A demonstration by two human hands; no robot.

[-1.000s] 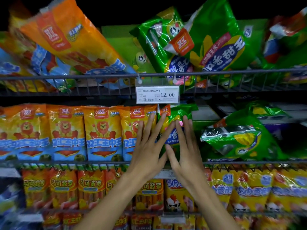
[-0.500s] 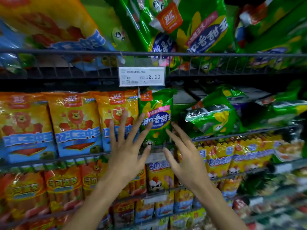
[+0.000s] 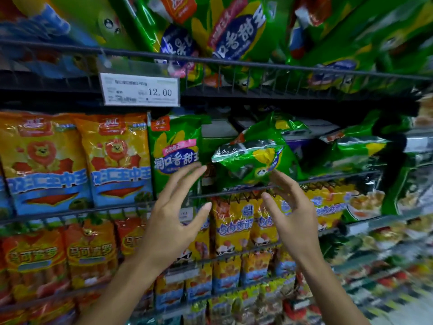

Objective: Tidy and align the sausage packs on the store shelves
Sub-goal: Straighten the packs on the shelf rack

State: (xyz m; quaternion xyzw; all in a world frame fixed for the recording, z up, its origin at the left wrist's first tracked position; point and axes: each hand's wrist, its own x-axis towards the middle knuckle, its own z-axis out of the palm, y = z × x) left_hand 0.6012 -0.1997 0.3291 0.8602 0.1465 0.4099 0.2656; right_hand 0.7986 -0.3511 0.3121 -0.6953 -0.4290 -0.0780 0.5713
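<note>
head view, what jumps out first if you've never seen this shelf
Two bare hands fill the middle: the left hand and right hand, fingers spread, holding nothing, raised toward the middle shelf. Just above the right hand a slumped green pack lies tipped over, while the upright green pack beside it stands straight next to a neat row of orange lion packs. A white price tag reading 12.00 hangs on the rail above.
</note>
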